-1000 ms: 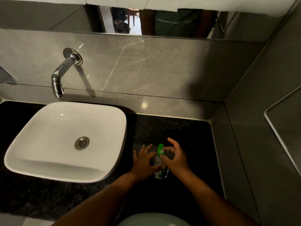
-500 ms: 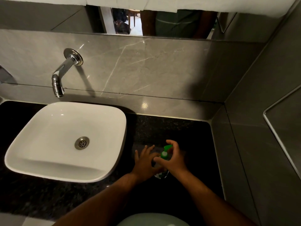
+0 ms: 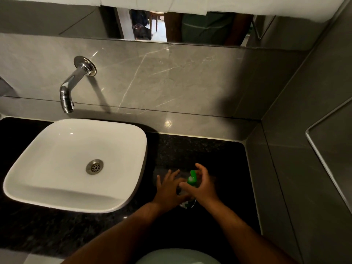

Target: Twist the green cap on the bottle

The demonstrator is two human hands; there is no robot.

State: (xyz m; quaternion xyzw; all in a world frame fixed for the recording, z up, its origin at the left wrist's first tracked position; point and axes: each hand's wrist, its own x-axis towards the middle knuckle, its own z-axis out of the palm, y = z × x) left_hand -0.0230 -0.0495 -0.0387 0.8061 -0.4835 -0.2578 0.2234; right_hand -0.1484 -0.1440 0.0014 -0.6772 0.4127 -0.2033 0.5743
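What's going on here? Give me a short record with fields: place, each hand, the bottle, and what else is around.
place: dark speckled counter beside a white basin
left hand: fingers spread, against the bottle's side
right hand: curled round the green pump top
bottle: soap pump bottle, upright on the counter, partly hidden between the hands
other: chrome wall tap over the basin, grey marble wall, mirror above

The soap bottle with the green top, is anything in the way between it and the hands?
Nothing visible is. The soap bottle stands on the black counter, right of the white sink. The left hand lies with fingers spread against its left side, and the right hand curls around its green pump from the right.
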